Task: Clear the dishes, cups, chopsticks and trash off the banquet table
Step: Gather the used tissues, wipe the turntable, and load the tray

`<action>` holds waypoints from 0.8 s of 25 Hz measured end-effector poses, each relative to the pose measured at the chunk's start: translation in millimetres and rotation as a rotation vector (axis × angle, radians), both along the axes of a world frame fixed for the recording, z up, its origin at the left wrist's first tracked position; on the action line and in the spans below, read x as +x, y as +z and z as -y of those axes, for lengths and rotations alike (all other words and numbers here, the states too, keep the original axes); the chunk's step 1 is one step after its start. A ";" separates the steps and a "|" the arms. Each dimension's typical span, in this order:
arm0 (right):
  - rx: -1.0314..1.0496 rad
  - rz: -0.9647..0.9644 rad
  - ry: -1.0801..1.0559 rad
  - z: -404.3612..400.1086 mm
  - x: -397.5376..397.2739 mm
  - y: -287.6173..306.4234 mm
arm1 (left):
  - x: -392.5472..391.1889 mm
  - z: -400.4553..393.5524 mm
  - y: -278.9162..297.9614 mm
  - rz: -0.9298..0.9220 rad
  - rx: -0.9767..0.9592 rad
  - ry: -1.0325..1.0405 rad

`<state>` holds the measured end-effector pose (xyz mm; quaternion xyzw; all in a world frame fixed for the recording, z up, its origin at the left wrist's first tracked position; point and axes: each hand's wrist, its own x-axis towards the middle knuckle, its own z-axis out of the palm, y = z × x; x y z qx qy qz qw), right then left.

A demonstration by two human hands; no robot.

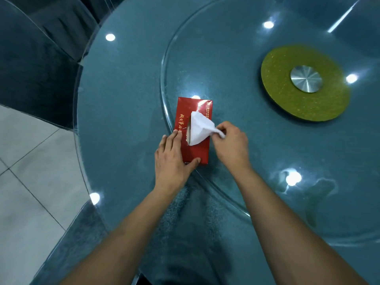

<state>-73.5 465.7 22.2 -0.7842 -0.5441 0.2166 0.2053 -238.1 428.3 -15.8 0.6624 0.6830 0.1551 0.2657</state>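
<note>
- Where the red tissue box (193, 130) lies, it straddles the rim of the glass turntable (205, 48), long axis pointing away from the person, partly on the turntable and partly on the outer ring of the round glass-topped table (123, 99).
- The left hand (174, 159) rests flat on the near left part of the box: fingers extended and close together along the left edge, thumb hooked around the near end. The hand presses down on the box; it is not wrapped around it.
- The right hand (232, 145) is just right of the box, fingers curled, thumb and forefinger pinched on the corner of a white tissue (198, 128).
- The tissue stands out of the slot in the top of the box, drawn toward the right into a taut, tapering shape.
- The box top carries gold characters along the left side.
- A green disc (283, 64) with a metal hub (306, 78) sits under the turntable centre, well apart from the box.
- Ceiling-light reflections and wet smears mark the glass at the near right.
- Dark chairs (30, 68) stand at the left edge of the table, over a pale tiled floor (30, 182).
</note>
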 end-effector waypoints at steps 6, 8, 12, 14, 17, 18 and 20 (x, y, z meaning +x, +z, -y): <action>0.300 -0.085 -0.402 -3.0 48.6 32.7 | 2.0 -0.1 2.8 0.003 -0.021 -0.005; 0.303 -0.053 -0.364 -2.5 54.6 39.3 | 4.5 -1.7 5.8 0.007 -0.005 -0.012; 0.227 -0.012 -0.233 0.4 47.0 39.2 | 7.7 -3.7 11.4 0.011 0.014 -0.023; 0.178 0.007 -0.140 1.2 35.4 35.8 | 8.2 -4.2 12.6 0.035 0.060 -0.002; 0.120 0.033 -0.021 3.5 18.0 30.0 | 9.5 -13.5 15.1 0.044 0.125 0.067; 0.113 0.036 -0.007 4.0 14.6 28.0 | 10.2 -20.2 16.4 0.027 0.136 0.085; 0.112 0.030 0.003 3.8 11.7 23.9 | 13.0 -36.7 19.9 -0.006 0.150 0.112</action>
